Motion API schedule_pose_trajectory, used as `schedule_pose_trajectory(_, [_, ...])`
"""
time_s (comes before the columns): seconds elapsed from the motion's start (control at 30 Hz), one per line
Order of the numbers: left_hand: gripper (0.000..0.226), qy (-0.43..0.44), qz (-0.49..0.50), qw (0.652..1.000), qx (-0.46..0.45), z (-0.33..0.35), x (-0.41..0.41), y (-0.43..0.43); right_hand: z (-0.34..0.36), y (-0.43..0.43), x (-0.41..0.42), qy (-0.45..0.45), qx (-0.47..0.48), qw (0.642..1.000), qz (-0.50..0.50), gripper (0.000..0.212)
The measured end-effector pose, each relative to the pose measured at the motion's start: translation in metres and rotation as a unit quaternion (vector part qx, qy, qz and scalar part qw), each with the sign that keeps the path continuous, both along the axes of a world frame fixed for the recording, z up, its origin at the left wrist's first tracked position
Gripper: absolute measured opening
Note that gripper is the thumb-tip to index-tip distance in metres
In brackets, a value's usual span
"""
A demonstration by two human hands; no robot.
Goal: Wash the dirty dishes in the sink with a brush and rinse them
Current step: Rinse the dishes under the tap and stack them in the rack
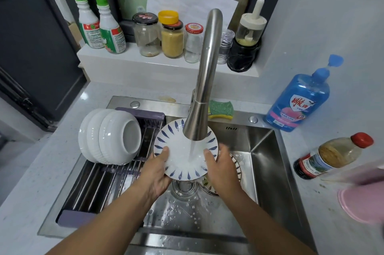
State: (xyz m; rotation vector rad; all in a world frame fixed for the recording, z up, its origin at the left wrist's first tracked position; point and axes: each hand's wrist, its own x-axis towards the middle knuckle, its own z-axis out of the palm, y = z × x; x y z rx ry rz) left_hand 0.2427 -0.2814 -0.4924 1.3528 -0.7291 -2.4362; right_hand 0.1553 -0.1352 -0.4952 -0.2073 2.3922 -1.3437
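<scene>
A white plate with blue leaf marks (180, 157) is tilted under the running steel faucet (204, 80), over the sink (268, 163). My left hand (158, 169) grips its left rim, thumb on the face. My right hand (220, 165) grips its right rim, thumb on the face. Water streams onto the plate's middle. Below my right hand another patterned dish (209, 188) lies in the sink near the drain (184, 187), mostly hidden. No brush is in view.
Three white bowls (110, 138) stand on edge in the drying rack (99, 184) over the sink's left half. A green-yellow sponge (221, 109) lies behind the faucet. A blue soap bottle (299, 101), a sauce bottle (332, 155) and a pink lid (361, 202) sit on the right counter. Jars line the back ledge.
</scene>
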Motion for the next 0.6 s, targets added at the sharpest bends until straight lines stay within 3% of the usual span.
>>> schedule_pose_trajectory(0.13, [0.032, -0.012, -0.013, 1.000, 0.003, -0.002, 0.004, 0.021, -0.002, -0.003, 0.003, -0.029, 0.011, 0.999, -0.039, 0.018])
schedule_pose_trajectory(0.3, [0.034, 0.005, -0.091, 0.996, -0.014, 0.014, 0.015, 0.069, -0.023, -0.014, 0.028, -0.107, -0.035, 0.982, -0.149, 0.031])
schedule_pose_trajectory(0.47, [0.047, 0.000, -0.127, 0.990, -0.060, 0.020, 0.026, 0.043, -0.034, -0.011, 0.029, -0.175, -0.041, 0.979, -0.095, 0.026])
schedule_pose_trajectory(0.6, [0.053, -0.039, -0.255, 0.963, -0.071, 0.034, 0.032, -0.009, -0.019, -0.004, -0.003, -0.156, 0.010, 0.988, -0.018, 0.025])
